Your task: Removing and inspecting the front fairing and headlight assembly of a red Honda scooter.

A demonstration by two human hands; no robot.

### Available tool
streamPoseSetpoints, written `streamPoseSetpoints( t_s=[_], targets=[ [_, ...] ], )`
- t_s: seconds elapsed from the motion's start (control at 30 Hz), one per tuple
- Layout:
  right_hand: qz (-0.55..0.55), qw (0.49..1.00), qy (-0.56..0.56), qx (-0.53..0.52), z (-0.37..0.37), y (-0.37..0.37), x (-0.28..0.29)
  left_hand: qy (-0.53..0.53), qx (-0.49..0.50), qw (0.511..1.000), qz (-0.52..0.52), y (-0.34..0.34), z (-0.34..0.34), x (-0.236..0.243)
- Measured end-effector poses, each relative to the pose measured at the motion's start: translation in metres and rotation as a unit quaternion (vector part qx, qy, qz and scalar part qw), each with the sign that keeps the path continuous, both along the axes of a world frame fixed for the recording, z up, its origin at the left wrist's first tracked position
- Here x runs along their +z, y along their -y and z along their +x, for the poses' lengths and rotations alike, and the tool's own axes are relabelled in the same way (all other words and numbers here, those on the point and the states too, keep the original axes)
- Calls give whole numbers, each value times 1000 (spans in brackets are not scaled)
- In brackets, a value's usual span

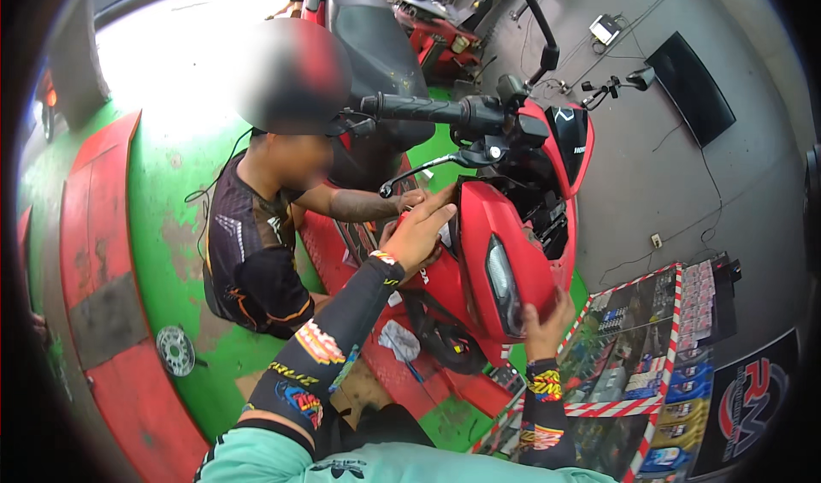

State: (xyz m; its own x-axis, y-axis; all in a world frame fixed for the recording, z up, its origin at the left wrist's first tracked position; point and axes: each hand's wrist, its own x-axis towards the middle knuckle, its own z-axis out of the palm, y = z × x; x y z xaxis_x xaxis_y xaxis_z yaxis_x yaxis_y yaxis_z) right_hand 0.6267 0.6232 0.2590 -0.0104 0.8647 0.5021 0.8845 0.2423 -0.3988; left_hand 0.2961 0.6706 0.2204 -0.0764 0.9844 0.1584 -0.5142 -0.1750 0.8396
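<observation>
A red scooter front panel (pixel 481 226) with a clear headlight (pixel 500 273) sits at the front of a red scooter, a dark gap open behind its upper edge. My left hand (pixel 421 233) lies along the panel's left side, fingers stretched out toward its upper corner; its thumb is hidden. My right hand (pixel 547 325) cups the panel's lower right edge beside the headlight, thumb and fingers apart around it. Just beyond my left hand is a co-worker's hand (pixel 414 199), near the same side of the scooter; what it touches is partly hidden.
The co-worker (pixel 256 235) crouches at the left. Above the panel stick out a handlebar grip (pixel 410 106) and brake lever (pixel 419 171). A glass display case (pixel 616 337) stands close on the right. A brake disc (pixel 175 350) lies on the green floor beside a red ramp (pixel 107 269).
</observation>
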Motion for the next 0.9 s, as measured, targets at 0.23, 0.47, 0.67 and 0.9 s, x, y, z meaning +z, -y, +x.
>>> streamPoseSetpoints(
  t_s=[0.23,0.47,0.67,0.9],
  targets=[
    [24,948,206,240,-183,-50,99,240,-17,971,7,-12,4,8],
    [16,966,194,171,-223,-76,81,5,-128,991,44,-71,-19,-25],
    [-16,977,120,178,-220,-83,81,3,-97,978,187,-92,-23,-19],
    [-60,979,89,175,-209,-87,75,78,-151,977,130,-75,-33,-1]
  ],
)
